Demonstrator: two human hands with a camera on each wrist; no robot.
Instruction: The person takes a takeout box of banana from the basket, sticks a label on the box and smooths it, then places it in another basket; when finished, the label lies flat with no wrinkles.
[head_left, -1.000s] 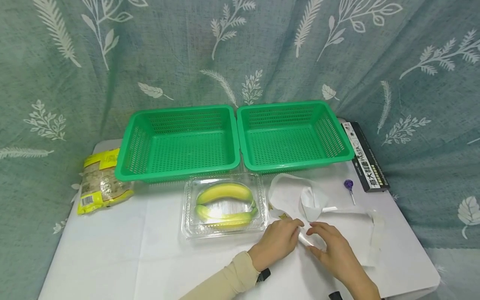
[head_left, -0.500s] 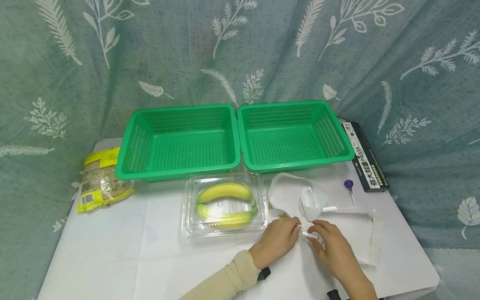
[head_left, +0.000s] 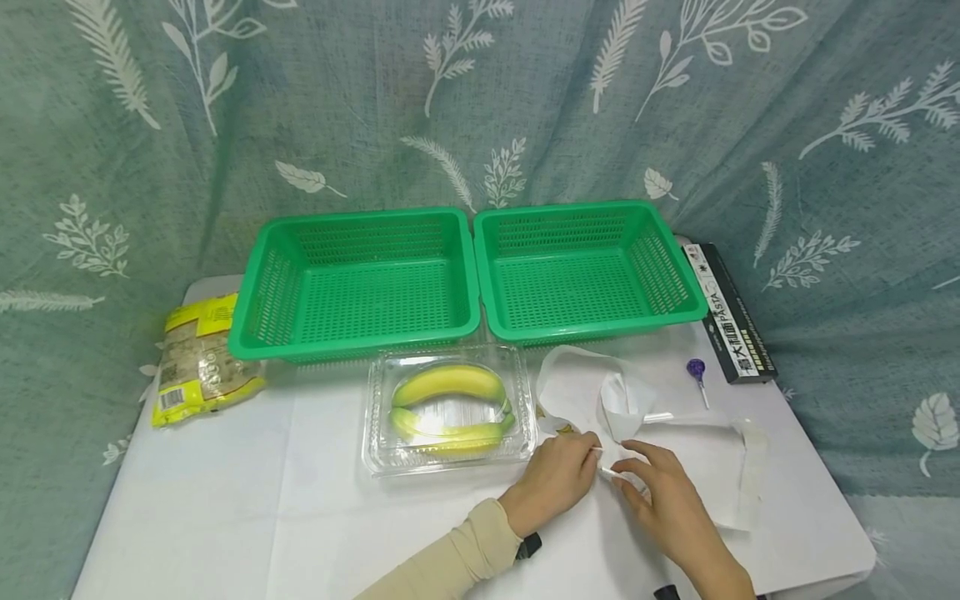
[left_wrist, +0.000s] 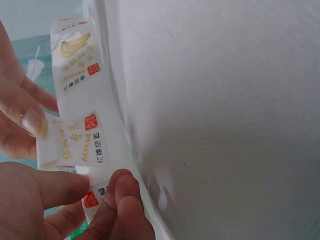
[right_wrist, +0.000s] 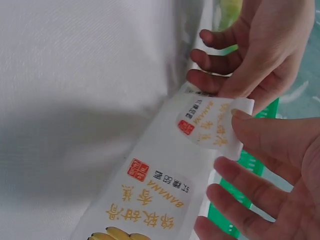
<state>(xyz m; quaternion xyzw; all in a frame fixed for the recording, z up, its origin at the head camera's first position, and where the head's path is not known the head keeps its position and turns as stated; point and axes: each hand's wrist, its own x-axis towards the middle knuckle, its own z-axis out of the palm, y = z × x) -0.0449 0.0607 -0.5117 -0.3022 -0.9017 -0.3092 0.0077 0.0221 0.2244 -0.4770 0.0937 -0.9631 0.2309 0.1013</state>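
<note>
A blue-green curtain (head_left: 360,100) with white leaf prints fills the upper frame, behind the white table (head_left: 210,517), which spans the lower frame. Right of the clear box (head_left: 446,467) at lower centre, two hands work a strip of labels (left_wrist: 82,102). The left hand (head_left: 551,479) pinches the strip between thumb and fingers; the right hand (head_left: 667,500) has thumb and fingers clamped on the end of one banana label (right_wrist: 210,122), which looks partly raised. Peeling would likely go best with the strip pinned taut beside the peel line, the label drawn back low and slowly, gripped only at its edge.
</note>
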